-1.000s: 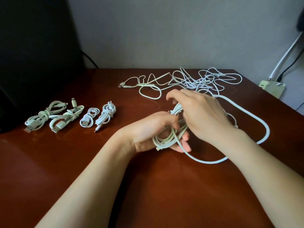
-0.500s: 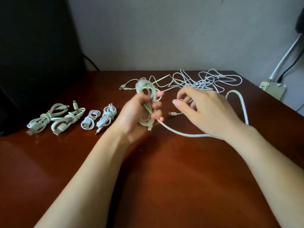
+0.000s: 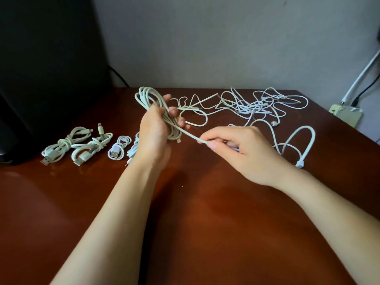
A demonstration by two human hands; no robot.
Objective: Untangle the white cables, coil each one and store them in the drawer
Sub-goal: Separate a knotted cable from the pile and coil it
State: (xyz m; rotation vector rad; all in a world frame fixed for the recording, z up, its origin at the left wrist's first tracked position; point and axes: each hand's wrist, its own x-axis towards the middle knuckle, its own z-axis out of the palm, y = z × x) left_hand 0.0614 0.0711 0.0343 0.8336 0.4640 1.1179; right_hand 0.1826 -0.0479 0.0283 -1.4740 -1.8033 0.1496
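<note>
Left hand [image 3: 153, 130] grips a looped white rubbery cable coil [image 3: 153, 103]; right hand [image 3: 236, 150] pinches its loose tail [image 3: 192, 135]. Coiling step, probably; next, wrap that tail round.

White cables [image 3: 253, 105] on a glossy reddish-brown table [image 3: 205, 223], against a grey wall [image 3: 205, 38].

the table [image 3: 205, 233] stands against the wall [image 3: 205, 38]. four bundles [image 3: 93, 146] lie in a row on its left side. the last one on the right is partly hidden behind the left hand [image 3: 154, 132]. that hand is over the middle of the table and holds a coil [image 3: 148, 97], which sticks up above it. a strand [image 3: 191, 135] runs from the coil to the right hand [image 3: 242, 153], just to its right. the tangle [image 3: 253, 105] lies at the back right, behind the right hand. a loop [image 3: 304, 136] lies right of the right hand. a plug box [image 3: 347, 114] sits past the table's right edge, near the back.
</note>
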